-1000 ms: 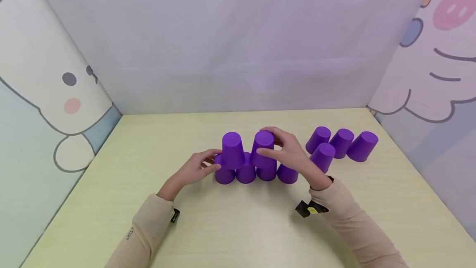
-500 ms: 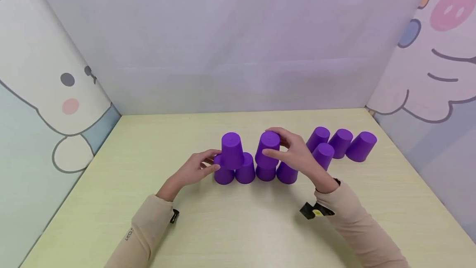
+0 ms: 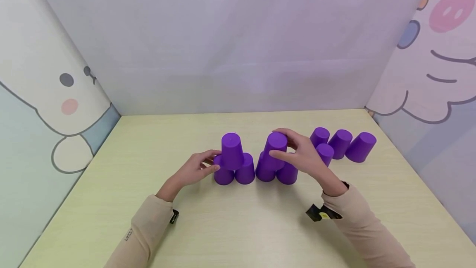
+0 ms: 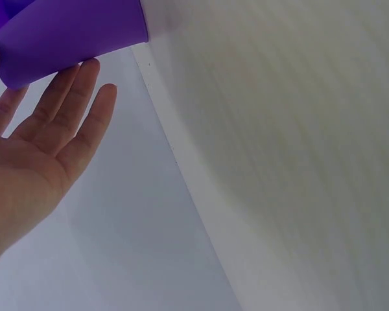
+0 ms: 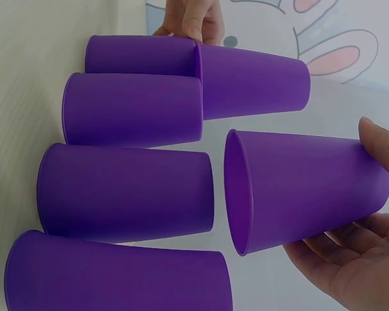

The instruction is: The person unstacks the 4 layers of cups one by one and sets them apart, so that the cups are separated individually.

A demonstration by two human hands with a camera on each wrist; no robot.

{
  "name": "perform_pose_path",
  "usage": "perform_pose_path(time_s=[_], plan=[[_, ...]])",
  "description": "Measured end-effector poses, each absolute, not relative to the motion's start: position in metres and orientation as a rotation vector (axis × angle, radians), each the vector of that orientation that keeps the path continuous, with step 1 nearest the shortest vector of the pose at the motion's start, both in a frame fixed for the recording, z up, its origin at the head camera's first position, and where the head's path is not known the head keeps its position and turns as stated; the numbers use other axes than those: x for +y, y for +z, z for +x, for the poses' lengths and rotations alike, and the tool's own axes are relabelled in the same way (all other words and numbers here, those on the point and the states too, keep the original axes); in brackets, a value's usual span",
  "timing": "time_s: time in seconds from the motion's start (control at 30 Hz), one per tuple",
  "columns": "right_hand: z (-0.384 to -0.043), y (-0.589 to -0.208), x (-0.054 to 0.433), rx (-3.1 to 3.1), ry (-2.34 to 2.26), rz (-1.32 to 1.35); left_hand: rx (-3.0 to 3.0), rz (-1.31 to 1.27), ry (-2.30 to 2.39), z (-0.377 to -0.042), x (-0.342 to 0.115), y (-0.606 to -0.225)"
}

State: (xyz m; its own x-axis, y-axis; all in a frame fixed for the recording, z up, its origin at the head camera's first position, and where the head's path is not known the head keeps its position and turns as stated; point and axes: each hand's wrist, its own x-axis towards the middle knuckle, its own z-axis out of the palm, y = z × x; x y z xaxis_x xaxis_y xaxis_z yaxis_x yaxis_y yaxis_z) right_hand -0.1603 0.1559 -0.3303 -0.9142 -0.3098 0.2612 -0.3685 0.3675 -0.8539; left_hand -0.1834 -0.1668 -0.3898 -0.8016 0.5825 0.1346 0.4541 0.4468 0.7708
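Head view: an inverted purple cup [image 3: 276,142] is held just above the right-hand pair in a row of four cups [image 3: 245,169], with the right hand's [image 3: 305,157] fingers [image 5: 318,259] clamped on its sides. Another cup [image 3: 232,152] straddles the left pair. The left hand [image 3: 194,168], fingers spread, touches the row's left end. Four more cups [image 3: 340,144] stand to the right on the pale worktop [image 3: 238,230].

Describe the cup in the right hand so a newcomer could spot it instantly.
On the pale table, four upside-down purple cups stand in a row near the middle. Above the row's two rightmost cups, the right hand holds another purple cup, mouth down. Unlike its lookalike neighbours, it is held in the air, with a gap beneath it.
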Motion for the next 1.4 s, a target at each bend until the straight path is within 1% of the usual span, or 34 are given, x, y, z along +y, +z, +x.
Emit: perform_pose_path(time_s=[0.8,1.4], plan=[[-0.152,-0.330,0.182,-2.576,1.494,0.546,2.544,0.903,1.269,-0.182,-0.167,-0.389],[-0.147,-0.333,0.211,-2.595,1.407,0.440,2.546,0.902,1.264,-0.184,-0.167,-0.391]])
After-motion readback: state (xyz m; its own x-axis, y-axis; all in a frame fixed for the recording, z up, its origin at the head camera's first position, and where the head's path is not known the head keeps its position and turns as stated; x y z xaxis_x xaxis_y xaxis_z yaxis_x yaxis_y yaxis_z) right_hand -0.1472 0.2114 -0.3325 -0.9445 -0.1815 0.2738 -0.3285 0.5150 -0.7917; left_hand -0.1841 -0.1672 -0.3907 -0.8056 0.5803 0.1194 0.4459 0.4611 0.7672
